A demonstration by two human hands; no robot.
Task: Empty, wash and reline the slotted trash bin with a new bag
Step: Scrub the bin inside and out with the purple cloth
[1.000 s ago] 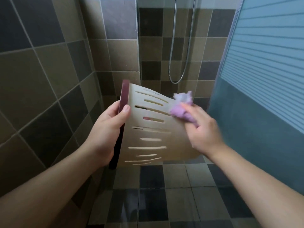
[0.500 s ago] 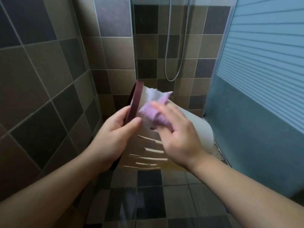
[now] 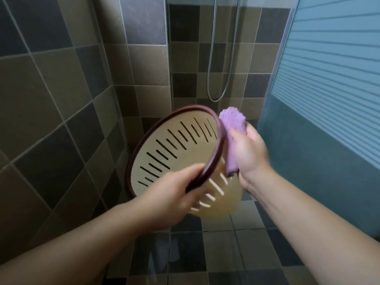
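- As no bag lines it, the slotted bin (image 3: pixel 174 149), held aloft over the tiled floor (image 3: pixel 218 254), appears emptied and mid-wash; relining remains.
- Left hand (image 3: pixel 174 198), blurred, grips the dark rim.
- Right hand (image 3: pixel 249 155) clutches a purple cloth (image 3: pixel 233 132) against the outer wall.
- Bin base partly hidden.

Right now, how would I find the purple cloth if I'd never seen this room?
Start at the frosted glass shower door on the right. Just left of it, a right hand presses something against the outside of the beige slotted bin. That is the purple cloth, soft, fuzzy and the only purple thing.
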